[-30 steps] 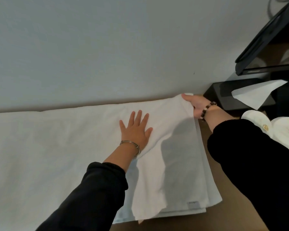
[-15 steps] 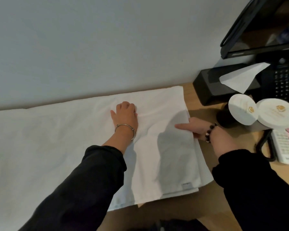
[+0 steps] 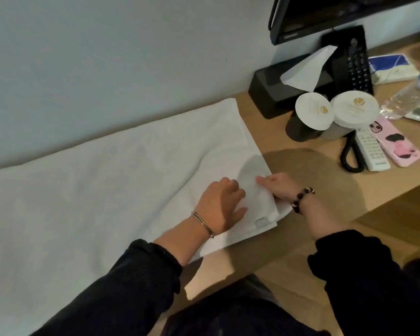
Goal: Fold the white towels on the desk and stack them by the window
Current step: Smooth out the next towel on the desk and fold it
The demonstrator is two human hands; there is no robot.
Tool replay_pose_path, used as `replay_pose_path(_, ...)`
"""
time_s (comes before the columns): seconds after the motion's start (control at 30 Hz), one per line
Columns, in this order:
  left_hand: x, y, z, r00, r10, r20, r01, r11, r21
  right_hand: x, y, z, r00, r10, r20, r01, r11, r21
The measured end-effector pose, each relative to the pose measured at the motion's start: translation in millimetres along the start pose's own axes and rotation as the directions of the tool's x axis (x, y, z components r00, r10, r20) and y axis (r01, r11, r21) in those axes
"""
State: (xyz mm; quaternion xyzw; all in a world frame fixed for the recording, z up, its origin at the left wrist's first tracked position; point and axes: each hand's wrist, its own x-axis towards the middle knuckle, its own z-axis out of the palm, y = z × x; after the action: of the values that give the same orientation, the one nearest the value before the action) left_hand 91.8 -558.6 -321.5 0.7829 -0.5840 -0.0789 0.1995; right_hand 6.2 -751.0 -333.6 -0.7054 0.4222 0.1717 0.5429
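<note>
While the towel [image 3: 107, 190] lies lengthwise leftward on the table [image 3: 313, 190], my right grip [image 3: 280, 187] pinches its folded right edge; my left grip [image 3: 220, 204] presses just beside, whether holding cloth I cannot tell.

We take this for a hotel room. On the wooden desk [image 3: 301, 170], set against a plain pale wall, we see a black corded telephone [image 3: 352, 61], a black tissue box [image 3: 272, 93], two cups [image 3: 301, 132] capped with white paper lids [image 3: 355, 107] bearing a gold emblem, and a white remote control [image 3: 371, 151]. A dark flat screen [image 3: 325, 15] hangs above them, and plain white towels [image 3: 107, 190] lie spread over the desk.
</note>
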Motion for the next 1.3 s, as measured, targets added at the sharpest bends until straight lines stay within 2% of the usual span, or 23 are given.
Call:
replay_pose_path(0.07, -11, 28, 20, 0.967, -0.017, 0.253, -0.008, 0.995, 0.098, -9, 14, 3, 0.977, -0.079, -0.198, 0.086, 0.996, 0.028)
replay_pose_path(0.1, -15, 39, 29, 0.957, -0.048, 0.286, 0.007, 0.990, 0.143, -14, 21, 3, 0.962, -0.096, -0.257, 0.112, 0.993, 0.049)
replay_pose_path(0.2, -17, 55, 41, 0.973, -0.138, 0.186, 0.115, 0.985, 0.131, -29, 42, -3, 0.950, -0.065, -0.306, 0.111, 0.985, 0.133)
replay_pose_path(0.23, -16, 56, 42, 0.974, -0.164, 0.155, 0.148, 0.983, 0.107, -35, 48, -4, 0.947, -0.073, -0.313, 0.110, 0.989, 0.101)
replay_pose_path(0.3, -13, 52, 42, 0.971, -0.208, 0.120, 0.206, 0.978, 0.029, -45, 61, -6, 0.930, -0.143, -0.337, 0.119, 0.989, -0.091)
replay_pose_path(0.37, -11, 48, 41, 0.959, -0.263, 0.103, 0.271, 0.960, -0.075, -56, 74, -3, 0.907, -0.263, -0.328, 0.141, 0.926, -0.351)
replay_pose_path(0.47, -9, 46, 39, 0.948, -0.298, 0.111, 0.313, 0.935, -0.169, -70, 91, 7, 0.888, -0.385, -0.253, 0.191, 0.808, -0.557)
replay_pose_path(0.67, 4, 52, 24, 0.921, -0.355, -0.161, 0.309, 0.917, -0.253, -76, 108, 16, 0.844, -0.476, -0.246, 0.229, 0.736, -0.637)
replay_pose_path(0.83, 23, 74, 14, 0.939, -0.173, -0.297, 0.122, 0.976, -0.182, -77, 107, 14, 0.774, -0.613, -0.159, 0.362, 0.634, -0.683)
replay_pose_path(0.9, 32, 84, 21, 0.961, -0.103, -0.256, 0.074, 0.990, -0.122, -78, 106, 10, 0.759, -0.641, -0.118, 0.385, 0.587, -0.712)
replay_pose_path(0.97, 38, 89, 36, 0.993, -0.106, -0.060, 0.104, 0.994, -0.035, -76, 106, 2, 0.753, -0.646, -0.120, 0.343, 0.542, -0.767)
replay_pose_path(1.03, 36, 85, 52, 0.982, -0.174, 0.078, 0.172, 0.984, 0.036, -72, 107, -10, 0.759, -0.615, -0.215, 0.231, 0.562, -0.794)
replay_pose_path(1.1, 27, 78, 60, 0.964, -0.247, 0.094, 0.247, 0.969, 0.009, -70, 107, -21, 0.784, -0.536, -0.314, 0.117, 0.624, -0.773)
replay_pose_path(1.2, 19, 73, 62, 0.962, -0.261, 0.086, 0.266, 0.963, -0.053, -69, 106, -26, 0.782, -0.514, -0.352, 0.132, 0.688, -0.713)
replay_pose_path(1.27, 17, 74, 61, 0.964, -0.255, 0.078, 0.260, 0.963, -0.069, -71, 95, -22, 0.770, -0.463, -0.439, 0.197, 0.827, -0.526)
replay_pose_path(1.3, 17, 74, 61, 0.962, -0.265, 0.071, 0.271, 0.959, -0.081, -69, 88, -20, 0.805, -0.374, -0.461, 0.193, 0.899, -0.393)
